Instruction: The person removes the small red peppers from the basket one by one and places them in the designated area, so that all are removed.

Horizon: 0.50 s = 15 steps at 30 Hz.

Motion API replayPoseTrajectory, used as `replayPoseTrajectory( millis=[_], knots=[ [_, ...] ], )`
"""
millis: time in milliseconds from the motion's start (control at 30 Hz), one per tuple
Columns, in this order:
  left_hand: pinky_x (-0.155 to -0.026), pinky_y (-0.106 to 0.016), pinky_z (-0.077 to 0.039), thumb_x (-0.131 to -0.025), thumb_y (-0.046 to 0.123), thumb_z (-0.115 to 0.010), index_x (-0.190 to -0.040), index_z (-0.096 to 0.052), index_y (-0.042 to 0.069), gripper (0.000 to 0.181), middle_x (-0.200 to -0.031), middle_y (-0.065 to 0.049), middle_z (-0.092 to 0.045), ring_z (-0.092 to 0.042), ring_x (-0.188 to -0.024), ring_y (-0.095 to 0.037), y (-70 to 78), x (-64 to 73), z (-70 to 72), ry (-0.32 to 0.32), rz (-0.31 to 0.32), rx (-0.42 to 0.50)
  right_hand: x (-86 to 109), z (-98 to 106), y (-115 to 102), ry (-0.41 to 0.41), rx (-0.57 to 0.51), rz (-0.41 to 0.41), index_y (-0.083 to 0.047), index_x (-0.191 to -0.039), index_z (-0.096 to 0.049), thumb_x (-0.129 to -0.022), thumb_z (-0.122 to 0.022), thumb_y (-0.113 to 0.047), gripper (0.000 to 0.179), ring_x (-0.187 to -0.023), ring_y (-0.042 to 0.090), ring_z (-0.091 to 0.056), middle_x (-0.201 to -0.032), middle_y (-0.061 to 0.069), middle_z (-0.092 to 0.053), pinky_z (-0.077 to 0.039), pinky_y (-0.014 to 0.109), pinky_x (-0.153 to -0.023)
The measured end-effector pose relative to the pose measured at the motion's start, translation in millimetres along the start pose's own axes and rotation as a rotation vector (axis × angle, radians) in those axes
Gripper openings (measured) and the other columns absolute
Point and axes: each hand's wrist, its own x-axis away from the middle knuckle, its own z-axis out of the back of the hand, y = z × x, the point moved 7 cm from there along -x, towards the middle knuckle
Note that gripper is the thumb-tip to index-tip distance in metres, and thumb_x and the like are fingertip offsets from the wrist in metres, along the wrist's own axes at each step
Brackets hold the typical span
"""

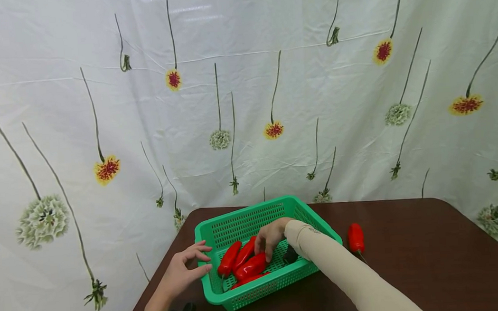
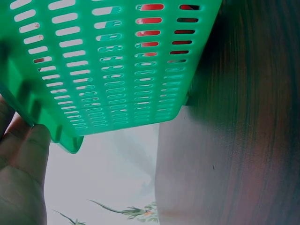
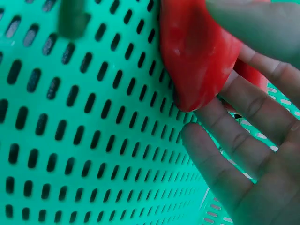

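Note:
A green perforated plastic basket point(image 1: 263, 291) stands on the dark table, with several red peppers point(image 1: 229, 260) lying in its left half. Inside it, my right hand point(image 1: 273, 236) grips one red pepper point(image 1: 252, 266). In the right wrist view, the thumb lies over this pepper point(image 3: 199, 56) and the fingers are on its other side, close to the basket wall point(image 3: 84, 136). My left hand point(image 1: 180, 275) is at the basket's left end, fingers spread and loosely bent. From the left wrist view, its fingers point(image 2: 35, 150) touch the basket's rim point(image 2: 70, 143).
Another red pepper point(image 1: 356, 238) lies on the dark wooden table point(image 1: 426, 249), right of the basket. A flower-patterned white cloth point(image 1: 249, 160) hangs behind the table. A dark wrist device point(image 1: 290, 254) shows beneath the right sleeve, over the basket.

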Motion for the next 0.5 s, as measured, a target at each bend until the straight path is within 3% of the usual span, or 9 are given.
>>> replayPoseTrajectory(
  millis=[233, 500],
  knots=[
    [-0.100, -0.021, -0.045, -0.086, 0.014, -0.078, -0.090, -0.076, 0.014, 0.005, -0.125, -0.011, -0.070, -0.048, -0.138, -0.029, -1.5, -0.7, 0.0, -0.006, 0.014, 0.024, 3.3, -0.6, -6.0, 0.030, 0.109, 0.005, -0.015, -0.111, -0.073, -0.086, -0.076, -0.006, 0.027, -0.093, 0.004, -0.058, -0.104, -0.009, -0.067, -0.051, 0.022, -0.084],
    [-0.101, -0.021, -0.044, -0.086, 0.012, -0.077, -0.091, -0.076, 0.011, 0.005, -0.126, -0.014, -0.069, -0.047, -0.139, -0.034, -3.0, -0.7, -0.4, -0.011, 0.035, 0.021, 4.1, -2.1, -6.7, 0.051, 0.150, -0.015, -0.016, -0.106, -0.074, -0.086, -0.077, -0.008, 0.022, -0.090, 0.004, -0.058, -0.101, -0.008, -0.067, -0.050, 0.022, -0.081]
  ],
)
